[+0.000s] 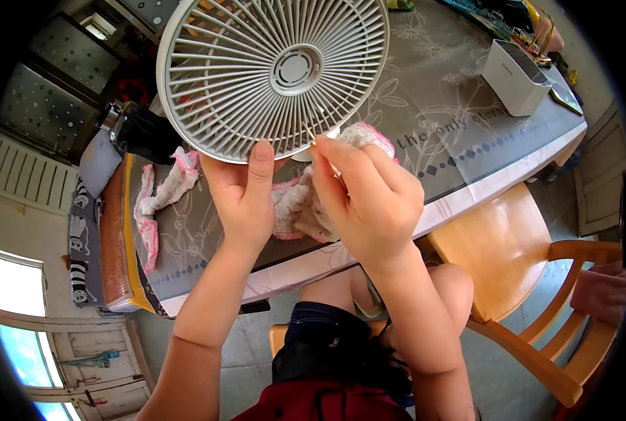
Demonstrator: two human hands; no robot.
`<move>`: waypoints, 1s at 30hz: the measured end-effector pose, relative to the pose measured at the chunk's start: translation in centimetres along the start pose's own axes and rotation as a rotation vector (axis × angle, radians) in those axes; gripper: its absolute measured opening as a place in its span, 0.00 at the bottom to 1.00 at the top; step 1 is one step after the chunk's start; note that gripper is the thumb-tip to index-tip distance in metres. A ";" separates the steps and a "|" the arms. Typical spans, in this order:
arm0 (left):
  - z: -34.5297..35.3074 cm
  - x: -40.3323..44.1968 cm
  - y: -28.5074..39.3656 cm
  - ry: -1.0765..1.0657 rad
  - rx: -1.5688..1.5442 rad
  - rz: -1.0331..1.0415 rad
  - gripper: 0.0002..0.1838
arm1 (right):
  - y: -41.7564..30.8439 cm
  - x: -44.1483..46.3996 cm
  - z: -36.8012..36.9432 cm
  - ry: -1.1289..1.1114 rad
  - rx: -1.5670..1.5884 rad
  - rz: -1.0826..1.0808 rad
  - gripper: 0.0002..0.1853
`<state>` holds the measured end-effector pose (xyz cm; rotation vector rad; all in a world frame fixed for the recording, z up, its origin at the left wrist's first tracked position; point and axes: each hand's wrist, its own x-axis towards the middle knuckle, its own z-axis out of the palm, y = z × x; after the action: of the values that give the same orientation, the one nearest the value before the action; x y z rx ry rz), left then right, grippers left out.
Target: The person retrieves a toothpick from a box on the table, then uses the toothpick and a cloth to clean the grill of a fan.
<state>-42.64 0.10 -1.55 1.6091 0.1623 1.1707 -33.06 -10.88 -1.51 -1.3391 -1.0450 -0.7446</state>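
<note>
A round grey-white fan [209,84] with a slatted grille and a round hub is tilted up over the table. My left hand [246,200] grips its lower rim, thumb on the front and fingers behind. My right hand [376,193] pinches a thin white stick, like a cotton swab [311,133], its tip at the lower grille slats. I cannot tell whether the tip touches them. Under and between my hands lies a crumpled white cloth [295,214] with pink edging, partly hidden by them. A second pink-edged cloth [165,193] lies left of my left hand.
The table [432,77] has a grey floral cover. A white box [513,77] stands at its right end, beside assorted items. A wooden chair [495,245] is on the right. At the left are a grey cushion [106,165] and a dark bag [148,133].
</note>
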 end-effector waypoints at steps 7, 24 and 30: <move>0.0 -0.1 0.1 -0.004 -0.044 -0.019 0.24 | -0.3 -0.1 0.2 -0.063 0.023 0.030 0.12; 0.0 -0.2 -0.2 0.016 -0.003 0.013 0.26 | -0.5 0.5 0.5 -0.075 0.024 0.107 0.09; -0.7 -0.3 -0.9 -0.037 0.096 0.059 0.23 | -0.6 0.6 0.6 0.040 0.025 0.065 0.10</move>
<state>-42.95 0.76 -2.56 1.7291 0.1495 1.1929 -33.46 -10.29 -0.81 -1.3253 -0.9713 -0.7044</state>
